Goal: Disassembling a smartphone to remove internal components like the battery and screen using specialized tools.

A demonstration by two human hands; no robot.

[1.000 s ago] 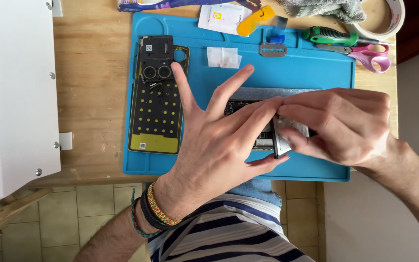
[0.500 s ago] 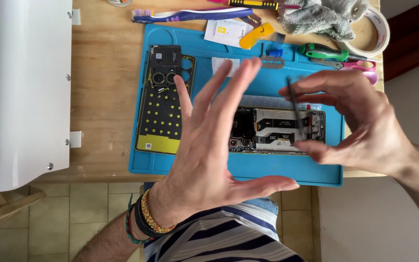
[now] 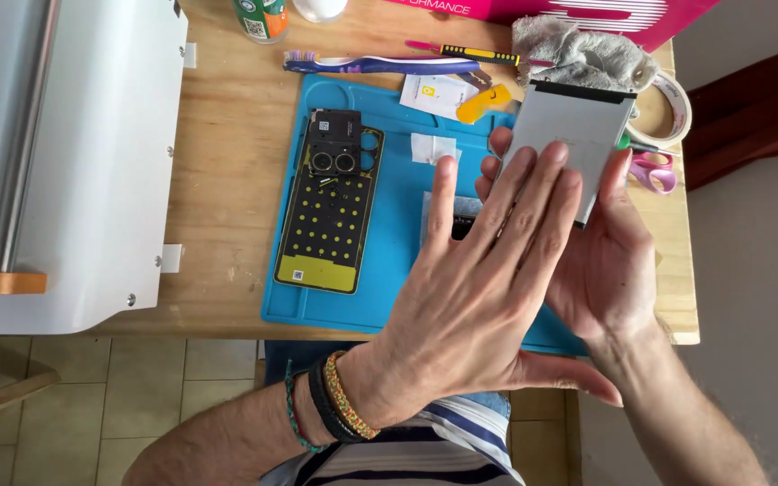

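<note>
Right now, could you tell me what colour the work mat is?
The mat is blue, seen best in the head view.

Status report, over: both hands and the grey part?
Right hand holds grey flat part lifted above blue mat. Left hand open, fingers spread against it. Nothing blocks.

**What I cannot see**

My left hand [image 3: 470,306] covers most of the opened phone [image 3: 456,220] on the blue mat [image 3: 398,270] — only a corner shows. The grey panel [image 3: 569,135] hides my right hand's fingers [image 3: 497,144] — grip unclear. Bottle [image 3: 261,16] cut off at top.
</note>
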